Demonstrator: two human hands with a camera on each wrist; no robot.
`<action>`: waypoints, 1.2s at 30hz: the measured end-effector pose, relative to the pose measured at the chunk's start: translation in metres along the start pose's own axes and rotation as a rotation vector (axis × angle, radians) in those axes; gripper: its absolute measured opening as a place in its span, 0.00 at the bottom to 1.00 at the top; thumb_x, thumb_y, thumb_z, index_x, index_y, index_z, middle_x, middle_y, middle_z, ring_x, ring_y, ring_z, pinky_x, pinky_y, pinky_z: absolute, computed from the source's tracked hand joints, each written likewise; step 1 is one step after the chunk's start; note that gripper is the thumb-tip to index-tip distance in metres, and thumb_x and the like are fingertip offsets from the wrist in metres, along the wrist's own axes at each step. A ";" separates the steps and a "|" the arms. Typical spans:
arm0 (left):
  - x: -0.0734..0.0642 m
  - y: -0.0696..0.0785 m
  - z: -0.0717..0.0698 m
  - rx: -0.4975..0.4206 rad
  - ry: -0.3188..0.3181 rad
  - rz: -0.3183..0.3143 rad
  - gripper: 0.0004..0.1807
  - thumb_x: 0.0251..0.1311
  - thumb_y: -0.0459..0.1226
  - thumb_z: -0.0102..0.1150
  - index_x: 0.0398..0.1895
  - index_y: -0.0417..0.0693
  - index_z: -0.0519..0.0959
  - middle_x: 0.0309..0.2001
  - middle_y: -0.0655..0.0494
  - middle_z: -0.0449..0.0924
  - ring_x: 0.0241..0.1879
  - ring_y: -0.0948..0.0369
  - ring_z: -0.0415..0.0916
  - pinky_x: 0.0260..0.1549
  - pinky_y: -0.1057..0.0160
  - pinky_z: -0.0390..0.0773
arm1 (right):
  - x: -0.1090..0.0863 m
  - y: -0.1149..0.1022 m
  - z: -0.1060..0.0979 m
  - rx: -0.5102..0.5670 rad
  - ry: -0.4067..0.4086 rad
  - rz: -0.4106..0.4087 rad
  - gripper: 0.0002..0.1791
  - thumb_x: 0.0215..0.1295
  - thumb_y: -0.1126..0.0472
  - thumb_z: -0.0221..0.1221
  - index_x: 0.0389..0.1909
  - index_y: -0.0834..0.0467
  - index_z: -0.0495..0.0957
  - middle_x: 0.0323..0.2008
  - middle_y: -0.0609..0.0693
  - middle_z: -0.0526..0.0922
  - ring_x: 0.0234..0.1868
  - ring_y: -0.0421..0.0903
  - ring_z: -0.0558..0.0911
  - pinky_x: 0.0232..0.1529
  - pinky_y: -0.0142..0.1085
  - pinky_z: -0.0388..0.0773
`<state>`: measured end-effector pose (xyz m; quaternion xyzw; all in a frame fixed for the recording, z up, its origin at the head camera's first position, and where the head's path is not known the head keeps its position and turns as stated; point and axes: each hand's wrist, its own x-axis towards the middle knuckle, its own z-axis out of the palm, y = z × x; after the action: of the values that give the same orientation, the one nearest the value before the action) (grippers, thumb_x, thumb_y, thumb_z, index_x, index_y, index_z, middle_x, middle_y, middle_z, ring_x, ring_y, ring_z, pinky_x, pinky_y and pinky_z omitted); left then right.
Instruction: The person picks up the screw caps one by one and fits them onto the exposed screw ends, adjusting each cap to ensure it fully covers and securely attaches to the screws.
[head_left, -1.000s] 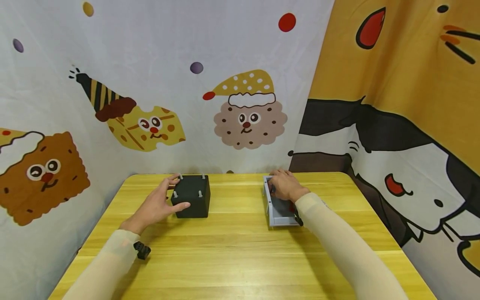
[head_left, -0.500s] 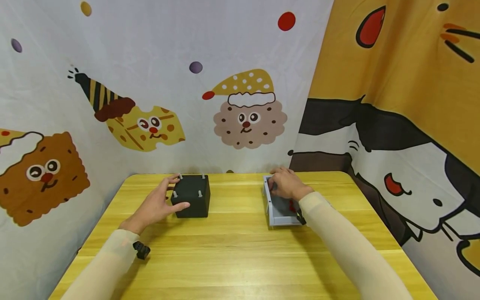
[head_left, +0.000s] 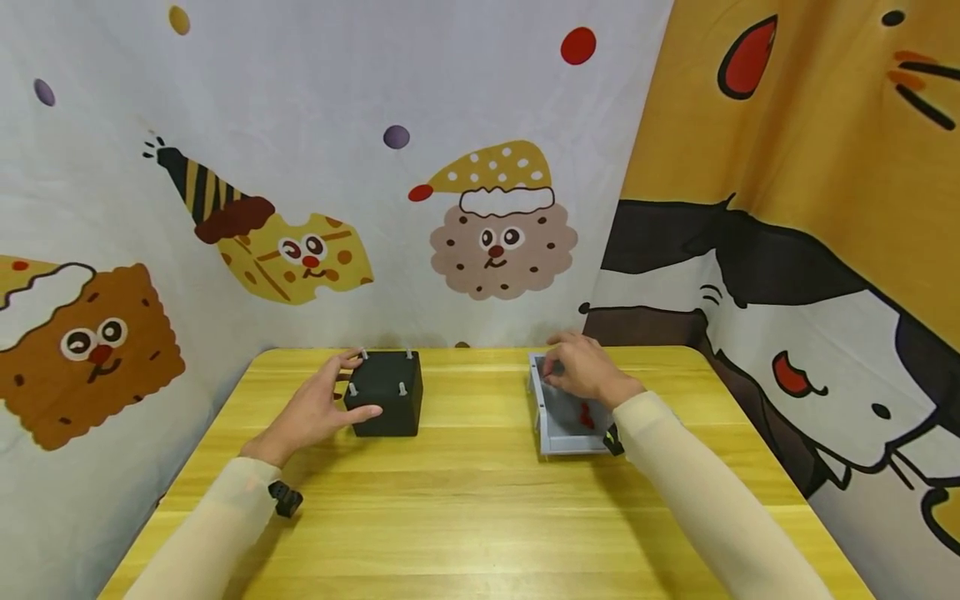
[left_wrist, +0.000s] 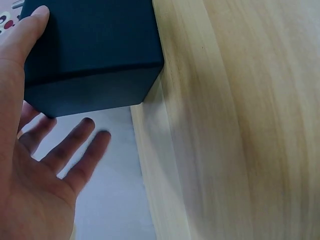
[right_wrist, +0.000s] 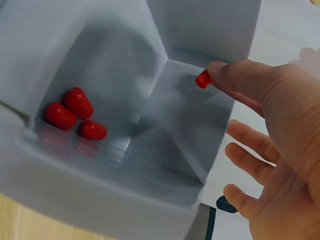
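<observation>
A black box [head_left: 381,408] with several short grey pegs [head_left: 402,388] on top stands at the left of the table. My left hand [head_left: 300,421] rests at its left side, thumb against the near face. In the left wrist view the other fingers [left_wrist: 91,155] stretch out spread and relaxed. Over the far end of a grey open-topped bin [head_left: 573,445], my right hand [head_left: 583,369] pinches a small red rounded cylinder [right_wrist: 202,79] between thumb and forefinger. Its other fingers are loosely bent. Three similar red cylinders [right_wrist: 78,103] lie in the bin's near corner.
The wooden table [head_left: 450,517] ends at a white printed cloth [head_left: 315,317] behind. A yellow cloth [head_left: 825,150] with a cartoon cat hangs at the right. A wide strip of tabletop separates box and bin.
My right hand has risen a little and drawn back to the right over the bin, uncovering more red pieces. The left hand and black box stay as they were.
</observation>
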<state>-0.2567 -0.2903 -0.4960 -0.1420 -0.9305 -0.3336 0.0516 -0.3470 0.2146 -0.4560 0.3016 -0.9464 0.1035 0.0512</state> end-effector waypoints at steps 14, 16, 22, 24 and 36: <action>-0.002 0.000 0.002 -0.059 -0.011 -0.011 0.57 0.67 0.58 0.86 0.89 0.51 0.63 0.94 0.45 0.59 0.76 0.31 0.83 0.66 0.33 0.91 | -0.009 -0.012 -0.013 0.084 0.090 0.033 0.02 0.77 0.61 0.77 0.43 0.52 0.93 0.57 0.57 0.90 0.49 0.54 0.90 0.50 0.50 0.91; -0.001 0.000 0.001 -0.061 -0.015 -0.014 0.57 0.67 0.59 0.86 0.90 0.52 0.63 0.95 0.46 0.59 0.76 0.32 0.83 0.67 0.34 0.91 | -0.008 -0.014 -0.016 0.103 0.106 0.048 0.03 0.78 0.60 0.76 0.44 0.54 0.92 0.54 0.56 0.90 0.48 0.52 0.90 0.49 0.48 0.92; 0.001 0.000 0.001 -0.057 -0.008 -0.007 0.59 0.68 0.59 0.85 0.92 0.50 0.61 0.93 0.44 0.63 0.76 0.32 0.83 0.67 0.33 0.91 | -0.003 -0.023 -0.020 0.184 0.128 0.068 0.03 0.81 0.61 0.73 0.47 0.56 0.93 0.47 0.52 0.92 0.46 0.49 0.92 0.47 0.46 0.94; 0.001 0.000 0.002 -0.057 -0.001 0.000 0.59 0.69 0.58 0.85 0.93 0.49 0.61 0.92 0.43 0.64 0.75 0.31 0.84 0.66 0.33 0.91 | -0.001 -0.027 -0.022 0.207 0.144 0.061 0.03 0.81 0.62 0.73 0.47 0.56 0.93 0.46 0.51 0.94 0.46 0.48 0.92 0.47 0.46 0.94; -0.002 -0.002 0.003 -0.061 -0.003 -0.010 0.59 0.68 0.57 0.85 0.93 0.49 0.60 0.92 0.43 0.64 0.74 0.31 0.84 0.66 0.33 0.91 | 0.016 -0.057 -0.017 0.338 0.240 0.010 0.03 0.83 0.62 0.71 0.49 0.54 0.92 0.42 0.47 0.96 0.42 0.43 0.93 0.47 0.43 0.93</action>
<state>-0.2558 -0.2904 -0.4994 -0.1394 -0.9208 -0.3616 0.0443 -0.3261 0.1644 -0.4272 0.2868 -0.9041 0.2965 0.1118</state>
